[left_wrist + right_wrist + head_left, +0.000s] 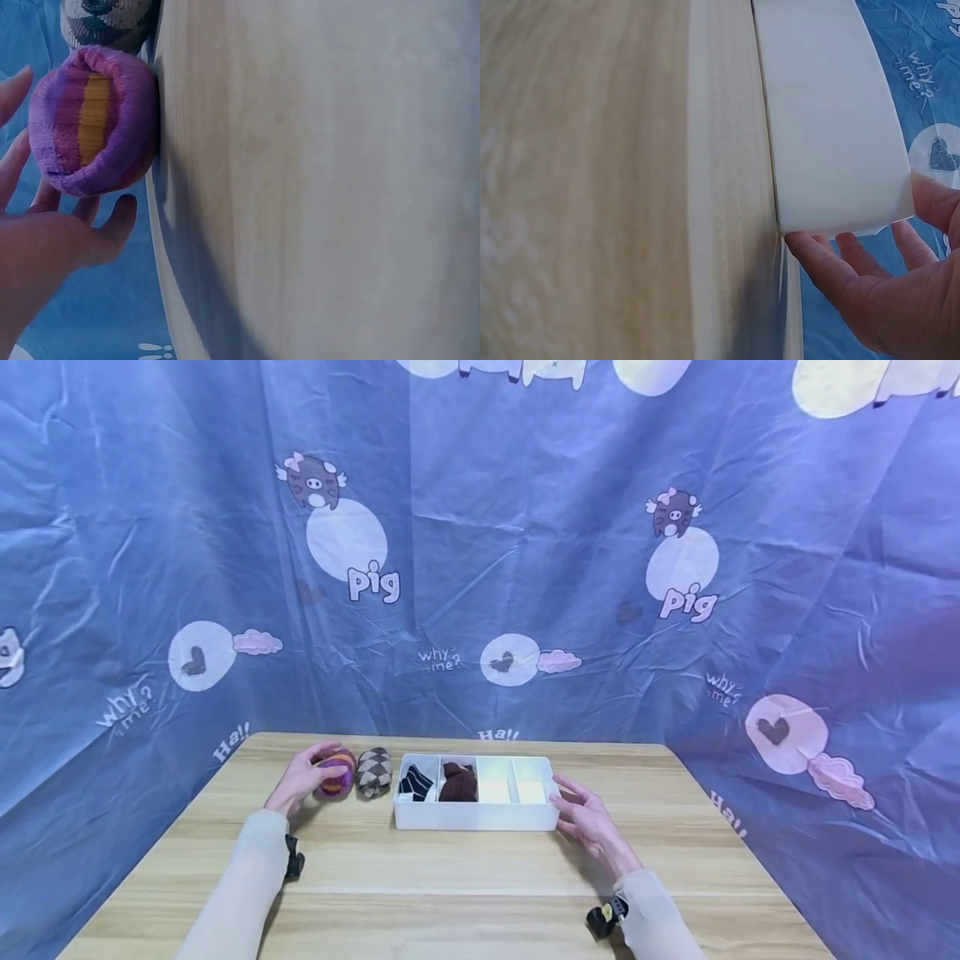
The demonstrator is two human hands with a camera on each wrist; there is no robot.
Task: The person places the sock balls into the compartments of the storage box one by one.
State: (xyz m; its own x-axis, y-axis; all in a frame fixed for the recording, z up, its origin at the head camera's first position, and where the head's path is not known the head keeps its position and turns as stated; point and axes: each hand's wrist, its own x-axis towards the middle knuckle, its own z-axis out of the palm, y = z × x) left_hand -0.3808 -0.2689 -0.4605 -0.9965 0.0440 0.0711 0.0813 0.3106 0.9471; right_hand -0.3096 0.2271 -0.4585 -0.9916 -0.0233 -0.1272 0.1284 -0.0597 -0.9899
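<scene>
My left hand (302,779) is at a rolled-up purple sock pair (97,124) with an orange stripe. Its fingers spread loosely around the near side, and in the left wrist view a gap shows between one fingertip and the roll. Right beside it lies a grey checked sock roll (374,772). A white divided box (472,816) stands to the right; dark striped socks (417,783) lie in its leftmost compartment and brown socks (458,783) in the one beside it. At the box's right end, my right hand (588,822) touches the wall with extended fingertips.
Both sock rolls and the box rest toward the back of a light wooden table (450,889). Behind the table and along its sides hangs a blue printed curtain (465,568). The two right compartments of the box show bare white floors.
</scene>
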